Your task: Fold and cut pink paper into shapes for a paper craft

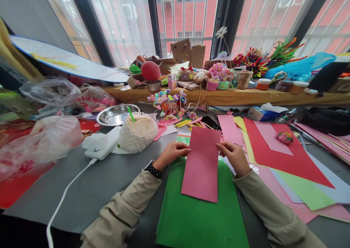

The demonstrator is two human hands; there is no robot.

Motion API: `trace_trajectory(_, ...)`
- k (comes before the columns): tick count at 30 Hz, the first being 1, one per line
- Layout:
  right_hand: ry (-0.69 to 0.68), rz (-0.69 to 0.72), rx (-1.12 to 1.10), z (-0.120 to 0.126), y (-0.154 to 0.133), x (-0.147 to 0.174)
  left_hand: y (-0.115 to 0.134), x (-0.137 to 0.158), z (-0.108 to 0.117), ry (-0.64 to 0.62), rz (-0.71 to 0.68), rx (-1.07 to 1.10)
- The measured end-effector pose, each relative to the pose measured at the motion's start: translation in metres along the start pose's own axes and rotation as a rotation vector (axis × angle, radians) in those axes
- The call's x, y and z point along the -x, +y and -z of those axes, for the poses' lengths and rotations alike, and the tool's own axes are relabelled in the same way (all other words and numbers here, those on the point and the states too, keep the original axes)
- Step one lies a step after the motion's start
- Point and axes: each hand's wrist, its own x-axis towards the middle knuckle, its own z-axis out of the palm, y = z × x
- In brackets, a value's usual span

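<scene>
"What have you got?"
"A rectangular sheet of pink paper (201, 164), held over a flat green sheet (202, 220); my left fingers (183, 151) pinch its left edge, my right fingers (224, 148) its right."
"And around it?"
"A large red paper sheet (296, 165) on the right, a round, cream, foam-netted object (136, 134) left, along the grey worktop (120, 175)."

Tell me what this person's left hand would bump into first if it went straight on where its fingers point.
The pink rectangular paper sheet, whose left edge the left hand pinches. Across it, the right hand looks next in line, though depth is unclear.
</scene>
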Motion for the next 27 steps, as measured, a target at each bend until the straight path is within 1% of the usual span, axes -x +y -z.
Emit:
trace_trajectory(2,-0.013,-0.006,-0.023,-0.002,0.0,0.0,0.0,0.0,0.0,0.062,0.024,0.087)
trace_trajectory(5,-0.11,-0.005,-0.026,-0.004,0.0,0.001,-0.001,-0.001,0.0,0.194,0.033,0.192)
trace_trajectory(7,-0.157,-0.001,-0.019,-0.005,0.001,0.001,0.0,-0.001,0.0,0.245,0.038,0.243)
trace_trajectory(9,-0.145,0.004,-0.017,-0.005,0.003,0.0,0.001,0.0,-0.001,0.228,0.057,0.263)
trace_trajectory(10,-0.126,0.007,-0.018,-0.004,0.005,0.0,0.001,0.0,-0.001,0.188,0.074,0.26)
trace_trajectory(13,-0.065,0.009,-0.034,-0.003,0.009,-0.002,0.001,0.001,-0.003,0.014,0.116,0.199)
trace_trajectory(14,-0.058,0.003,-0.041,-0.002,0.01,-0.002,0.0,0.001,-0.004,-0.024,0.116,0.17)
trace_trajectory(15,-0.056,-0.005,-0.046,-0.003,0.01,-0.002,-0.001,0.001,-0.004,-0.035,0.108,0.144)
trace_trajectory(16,-0.06,-0.013,-0.049,-0.004,0.011,-0.002,-0.002,0.001,-0.004,-0.022,0.095,0.125)
trace_trajectory(20,-0.113,-0.028,-0.037,-0.01,0.012,0.0,-0.002,0.001,-0.003,0.117,0.045,0.108)
trace_trajectory(22,-0.133,-0.03,-0.025,-0.012,0.013,0.0,-0.002,0.001,-0.003,0.134,0.045,0.115)
trace_trajectory(25,-0.122,-0.007,0.052,-0.01,0.013,-0.001,-0.002,-0.001,-0.004,0.11,0.069,0.162)
trace_trajectory(27,-0.11,0.037,0.148,-0.006,0.012,-0.002,-0.004,-0.003,-0.002,0.157,0.075,0.216)
